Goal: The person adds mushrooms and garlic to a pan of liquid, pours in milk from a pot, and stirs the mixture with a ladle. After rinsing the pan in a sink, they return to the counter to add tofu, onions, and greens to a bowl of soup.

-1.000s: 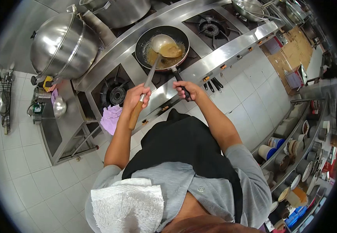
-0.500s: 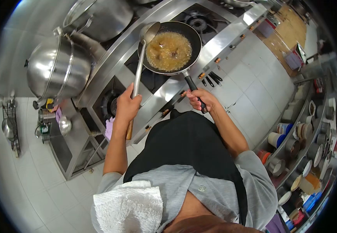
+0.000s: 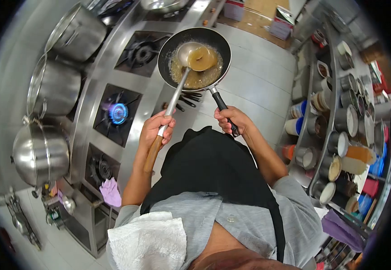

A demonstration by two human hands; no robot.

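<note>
My left hand [image 3: 156, 129] is closed around the long handle of a ladle [image 3: 177, 93], which has a wooden end. The ladle's bowl is down inside a black frying pan [image 3: 222, 45], and brown bubbling liquid [image 3: 204, 59] fills part of both. Wrapped round the pan's black handle are the fingers of my right hand [image 3: 234, 120]. The pan is held off the burners, in front of the stove's edge and above the floor.
A lit burner [image 3: 118, 113] shows a blue flame on the stove at left. Large steel pots [image 3: 53, 85] line its back. A purple cloth [image 3: 110, 192] hangs by the front corner. Shelves of containers [image 3: 339, 144] stand at right.
The pan has come away from over the stove, out past its front edge. The ladle's bowl has moved from the pan's rim into the liquid. The lit flame is now exposed.
</note>
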